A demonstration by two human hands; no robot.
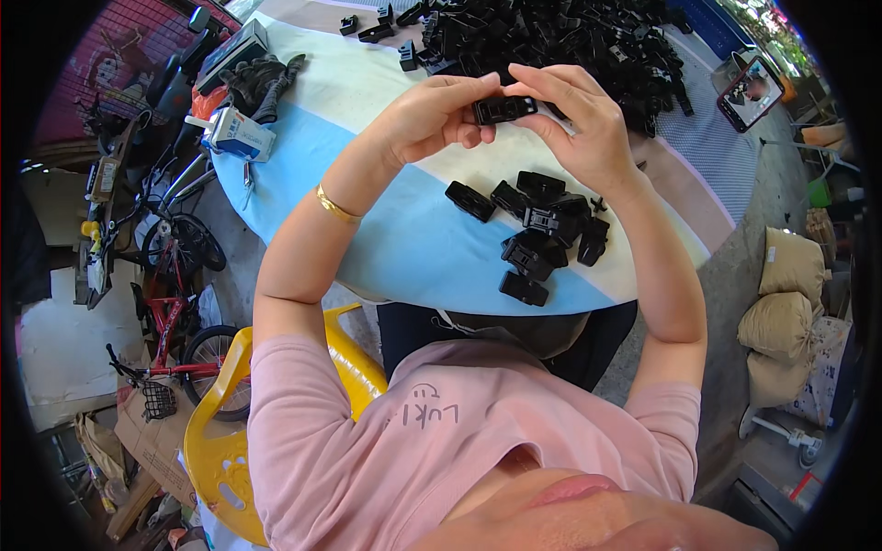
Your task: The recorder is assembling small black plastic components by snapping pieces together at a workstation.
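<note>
Over the table, my left hand pinches the left end of a small black plastic part, oblong and moulded like a clip or buckle. My right hand has its thumb and fingers curled around the right end of the same part. Below the hands, on the striped tablecloth, sits a small cluster of similar black plastic parts. A large heap of loose black plastic pieces covers the far side of the table, just beyond my fingers.
On the table's left are a blue-and-white box, dark gloves and a small metal tool. A phone showing a picture stands at the right edge. A yellow chair, red bicycle and stuffed sacks surround the table.
</note>
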